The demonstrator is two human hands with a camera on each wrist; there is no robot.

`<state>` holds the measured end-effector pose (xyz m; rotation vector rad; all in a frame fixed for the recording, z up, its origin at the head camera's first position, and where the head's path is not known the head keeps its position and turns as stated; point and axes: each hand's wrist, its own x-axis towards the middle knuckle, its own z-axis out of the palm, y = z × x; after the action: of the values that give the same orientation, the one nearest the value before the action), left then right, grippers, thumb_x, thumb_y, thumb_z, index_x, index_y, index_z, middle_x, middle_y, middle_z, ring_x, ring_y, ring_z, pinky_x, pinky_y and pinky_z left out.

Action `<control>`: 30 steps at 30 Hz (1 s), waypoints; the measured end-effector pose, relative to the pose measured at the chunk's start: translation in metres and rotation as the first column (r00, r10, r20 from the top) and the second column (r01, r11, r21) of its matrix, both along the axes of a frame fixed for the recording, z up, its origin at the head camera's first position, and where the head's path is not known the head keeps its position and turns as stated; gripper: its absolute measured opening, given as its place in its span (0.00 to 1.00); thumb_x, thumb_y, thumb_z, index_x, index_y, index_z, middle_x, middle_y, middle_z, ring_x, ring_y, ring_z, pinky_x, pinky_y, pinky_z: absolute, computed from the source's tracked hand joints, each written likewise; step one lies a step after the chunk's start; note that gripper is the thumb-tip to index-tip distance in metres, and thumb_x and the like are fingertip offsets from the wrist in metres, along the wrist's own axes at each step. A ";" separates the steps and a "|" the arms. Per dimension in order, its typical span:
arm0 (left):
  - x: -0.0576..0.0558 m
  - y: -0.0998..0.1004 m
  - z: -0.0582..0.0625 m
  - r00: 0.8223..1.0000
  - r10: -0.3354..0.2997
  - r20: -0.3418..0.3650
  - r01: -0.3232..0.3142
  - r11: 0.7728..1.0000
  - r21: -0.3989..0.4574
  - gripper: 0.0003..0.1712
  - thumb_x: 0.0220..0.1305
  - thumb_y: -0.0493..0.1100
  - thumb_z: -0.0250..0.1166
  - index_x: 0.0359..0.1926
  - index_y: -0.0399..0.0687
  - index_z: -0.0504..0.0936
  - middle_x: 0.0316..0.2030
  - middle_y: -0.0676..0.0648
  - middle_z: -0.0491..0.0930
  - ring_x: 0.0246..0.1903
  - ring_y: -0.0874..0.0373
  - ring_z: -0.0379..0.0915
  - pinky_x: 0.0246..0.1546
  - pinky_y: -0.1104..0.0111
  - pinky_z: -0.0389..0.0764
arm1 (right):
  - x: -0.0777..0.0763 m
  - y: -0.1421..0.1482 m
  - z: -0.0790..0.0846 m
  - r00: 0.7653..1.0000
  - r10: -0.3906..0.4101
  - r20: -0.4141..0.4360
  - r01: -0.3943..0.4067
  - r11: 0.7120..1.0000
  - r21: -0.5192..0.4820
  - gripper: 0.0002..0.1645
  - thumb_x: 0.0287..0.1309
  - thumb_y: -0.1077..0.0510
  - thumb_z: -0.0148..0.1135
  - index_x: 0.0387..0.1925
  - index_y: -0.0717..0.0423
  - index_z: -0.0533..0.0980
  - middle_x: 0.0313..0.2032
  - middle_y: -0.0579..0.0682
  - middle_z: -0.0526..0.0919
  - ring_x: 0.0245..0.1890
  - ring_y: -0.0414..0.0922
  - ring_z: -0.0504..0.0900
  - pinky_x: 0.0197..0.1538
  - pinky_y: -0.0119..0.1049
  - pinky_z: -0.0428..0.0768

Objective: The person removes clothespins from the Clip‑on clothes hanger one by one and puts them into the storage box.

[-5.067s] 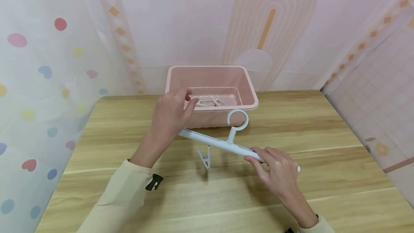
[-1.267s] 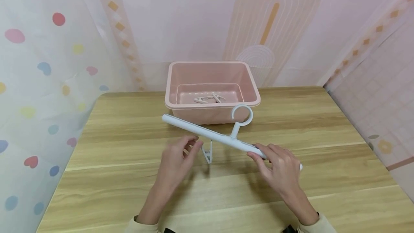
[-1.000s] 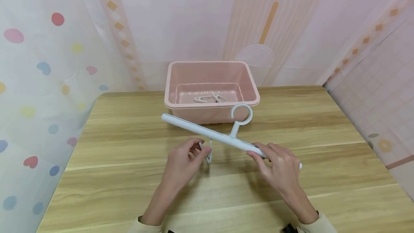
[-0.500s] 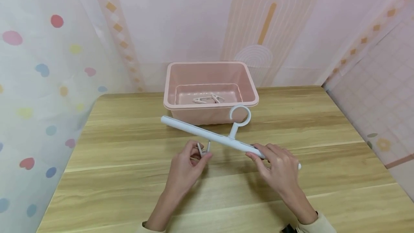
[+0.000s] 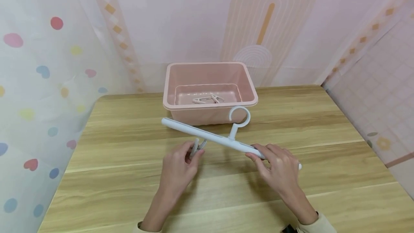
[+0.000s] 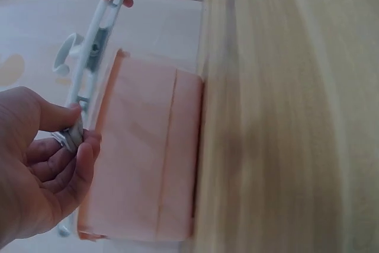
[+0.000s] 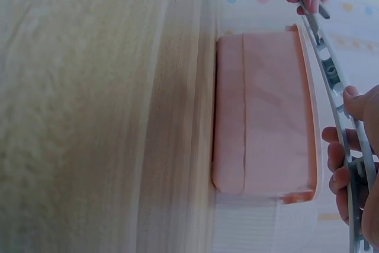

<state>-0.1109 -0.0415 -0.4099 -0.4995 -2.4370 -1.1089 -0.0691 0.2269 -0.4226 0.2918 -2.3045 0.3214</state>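
In the head view, a pale blue hanger (image 5: 197, 131) with a round hook (image 5: 248, 118) is held above the table, its bar slanting down to the right. My right hand (image 5: 279, 166) grips the bar near its right end. Below the bar's left half, my left hand (image 5: 177, 166) pinches a small whitish clip (image 5: 194, 147) between thumb and fingers; its two arms point upward. The left wrist view shows the clip (image 6: 72, 137) close against the bar's slotted underside (image 6: 98, 42). Whether it is attached there, I cannot tell.
A pink plastic bin (image 5: 210, 115) stands behind the hanger at the back of the wooden table (image 5: 129, 175). White clips (image 5: 216, 99) lie on the bin's floor. Patterned cloth (image 5: 181, 17) hangs behind and at the sides.
My left hand has come from the bin's front rim down to the clip under the bar and grasped it. The clip has shifted left and tilted. My right hand keeps its grip.
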 end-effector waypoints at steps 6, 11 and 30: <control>0.006 0.005 0.007 0.989 0.047 -0.137 -0.064 0.991 -0.121 0.10 0.55 0.40 0.75 0.32 0.38 0.83 0.26 0.45 0.82 0.25 0.56 0.75 0.24 0.68 0.76 | 0.000 -0.002 0.001 1.000 0.007 -0.019 -0.007 1.000 0.000 0.26 0.63 0.32 0.60 0.37 0.47 0.88 0.23 0.44 0.86 0.16 0.37 0.73 0.19 0.31 0.69; 0.011 0.014 0.013 0.979 0.071 -0.192 -0.104 0.980 -0.169 0.11 0.57 0.40 0.74 0.32 0.35 0.83 0.27 0.41 0.83 0.25 0.51 0.80 0.24 0.61 0.81 | 0.001 -0.002 0.000 1.000 0.001 -0.026 -0.001 1.000 -0.016 0.25 0.63 0.32 0.61 0.37 0.47 0.88 0.22 0.43 0.85 0.15 0.37 0.72 0.18 0.30 0.67; -0.007 0.002 0.009 0.542 -0.628 0.559 -0.101 0.612 0.784 0.10 0.69 0.39 0.63 0.40 0.33 0.82 0.24 0.53 0.83 0.25 0.65 0.76 0.28 0.77 0.75 | 0.001 -0.002 0.002 0.998 0.029 -0.055 -0.033 0.997 -0.074 0.25 0.63 0.32 0.60 0.37 0.46 0.88 0.20 0.40 0.82 0.16 0.35 0.70 0.18 0.27 0.65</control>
<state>-0.1177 -0.0393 -0.4009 -0.0919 -2.1461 -2.8832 -0.0678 0.2246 -0.4209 0.2953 -2.2312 0.4094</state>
